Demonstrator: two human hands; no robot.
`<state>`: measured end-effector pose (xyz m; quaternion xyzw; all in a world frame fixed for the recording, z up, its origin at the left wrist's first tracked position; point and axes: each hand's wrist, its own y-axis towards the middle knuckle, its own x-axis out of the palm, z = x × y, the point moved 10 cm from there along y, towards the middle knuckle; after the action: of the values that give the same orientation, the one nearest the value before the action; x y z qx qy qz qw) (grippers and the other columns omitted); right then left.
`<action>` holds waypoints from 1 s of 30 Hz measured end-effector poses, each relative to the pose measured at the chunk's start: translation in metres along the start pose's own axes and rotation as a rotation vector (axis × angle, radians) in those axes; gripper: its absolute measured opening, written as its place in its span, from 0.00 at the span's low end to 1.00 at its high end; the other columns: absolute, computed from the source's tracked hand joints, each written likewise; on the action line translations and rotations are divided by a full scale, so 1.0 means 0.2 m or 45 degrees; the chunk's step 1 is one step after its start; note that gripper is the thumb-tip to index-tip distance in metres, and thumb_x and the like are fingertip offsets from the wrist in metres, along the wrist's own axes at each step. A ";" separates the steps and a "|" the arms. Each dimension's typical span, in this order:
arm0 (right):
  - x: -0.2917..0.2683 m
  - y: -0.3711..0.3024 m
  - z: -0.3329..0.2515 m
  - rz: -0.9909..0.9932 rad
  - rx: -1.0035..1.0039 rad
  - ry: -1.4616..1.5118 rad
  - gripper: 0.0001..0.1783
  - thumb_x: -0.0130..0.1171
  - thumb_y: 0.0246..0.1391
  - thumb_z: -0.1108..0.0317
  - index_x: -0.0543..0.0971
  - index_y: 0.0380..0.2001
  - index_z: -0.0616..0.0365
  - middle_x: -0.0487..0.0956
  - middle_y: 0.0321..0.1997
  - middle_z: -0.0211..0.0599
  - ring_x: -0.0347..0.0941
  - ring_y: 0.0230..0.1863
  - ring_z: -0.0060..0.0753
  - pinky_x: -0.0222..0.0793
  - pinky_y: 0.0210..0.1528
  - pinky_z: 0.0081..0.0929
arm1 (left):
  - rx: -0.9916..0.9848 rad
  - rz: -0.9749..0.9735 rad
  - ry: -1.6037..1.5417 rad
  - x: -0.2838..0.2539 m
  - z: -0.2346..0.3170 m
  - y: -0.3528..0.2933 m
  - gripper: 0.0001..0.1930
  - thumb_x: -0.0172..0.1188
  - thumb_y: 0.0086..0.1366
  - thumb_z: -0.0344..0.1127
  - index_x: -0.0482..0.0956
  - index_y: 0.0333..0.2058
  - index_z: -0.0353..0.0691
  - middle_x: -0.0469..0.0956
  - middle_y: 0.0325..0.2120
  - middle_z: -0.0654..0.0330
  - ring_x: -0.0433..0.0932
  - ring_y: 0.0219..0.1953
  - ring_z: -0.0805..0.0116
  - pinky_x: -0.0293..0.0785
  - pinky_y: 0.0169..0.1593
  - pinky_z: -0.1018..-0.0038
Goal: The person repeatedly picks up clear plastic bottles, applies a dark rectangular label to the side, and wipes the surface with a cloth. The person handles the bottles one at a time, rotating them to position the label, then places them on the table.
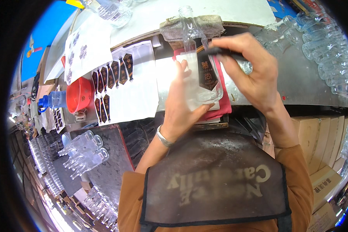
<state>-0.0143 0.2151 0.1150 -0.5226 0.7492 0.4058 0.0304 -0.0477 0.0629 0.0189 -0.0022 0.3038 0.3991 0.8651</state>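
A clear glass bottle [189, 33] lies with its neck across a rolled greyish cloth [170, 30] and its base toward me. My left hand [178, 108], partly blurred, is closed around the lower part of the bottle. On the bottle's side sits a dark label with gold print [207, 73]. My right hand [253, 65] pinches a black flat-looking tool [230, 52] over the upper end of the label; its exact kind is unclear from blur. Beneath the bottle a red cloth [225, 104] shows.
To the left lies a white sheet [141, 94] bearing several dark labels, near a red bowl [79, 96] and a blue-capped plastic bottle [57, 99]. Clear glass bottles [321, 50] crowd the right side. Cardboard boxes [317, 139] stand at the lower right; more bottles [85, 150] lie lower left.
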 end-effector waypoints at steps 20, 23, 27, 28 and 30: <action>0.19 -0.17 -0.06 -0.421 -0.186 0.180 0.14 0.64 0.46 0.81 0.82 0.39 0.58 0.83 0.41 0.39 0.81 0.36 0.35 0.76 0.39 0.25 | -0.027 -0.013 -0.364 -0.01 -0.17 -0.04 0.56 0.74 0.46 0.25 0.49 0.72 0.32 0.66 0.65 0.46 0.68 0.66 0.54 0.66 0.66 0.63; 0.13 -0.04 0.04 -0.338 0.006 -0.036 0.14 0.66 0.47 0.79 0.83 0.40 0.57 0.83 0.38 0.40 0.81 0.34 0.35 0.76 0.36 0.27 | -0.002 -0.115 -0.332 0.02 -0.15 -0.03 0.61 0.73 0.48 0.24 0.38 0.73 0.33 0.57 0.70 0.40 0.64 0.68 0.54 0.63 0.67 0.61; 0.03 0.10 0.14 0.045 -0.124 -0.112 0.16 0.67 0.47 0.80 0.82 0.42 0.57 0.83 0.41 0.41 0.80 0.41 0.37 0.76 0.39 0.27 | -0.060 -0.099 -0.349 0.01 -0.13 -0.03 0.62 0.74 0.48 0.25 0.38 0.74 0.34 0.57 0.70 0.41 0.63 0.69 0.54 0.62 0.67 0.61; 0.03 0.07 0.11 0.035 -0.190 -0.110 0.17 0.67 0.47 0.80 0.81 0.42 0.57 0.83 0.41 0.41 0.80 0.43 0.37 0.76 0.41 0.28 | -0.057 -0.097 -0.322 0.00 -0.13 -0.02 0.60 0.75 0.48 0.26 0.42 0.73 0.33 0.59 0.69 0.42 0.64 0.68 0.55 0.62 0.67 0.62; 0.10 -0.08 -0.01 -0.189 -0.199 0.044 0.15 0.63 0.48 0.81 0.80 0.42 0.59 0.82 0.43 0.41 0.79 0.46 0.41 0.76 0.46 0.32 | -0.046 -0.085 -0.270 -0.01 -0.13 -0.02 0.56 0.75 0.47 0.28 0.48 0.72 0.32 0.63 0.66 0.45 0.66 0.66 0.55 0.63 0.68 0.63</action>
<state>-0.0092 0.1962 0.0968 -0.5844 0.6749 0.4504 0.0067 -0.0595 0.0513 -0.0023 0.0144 0.2031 0.3733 0.9051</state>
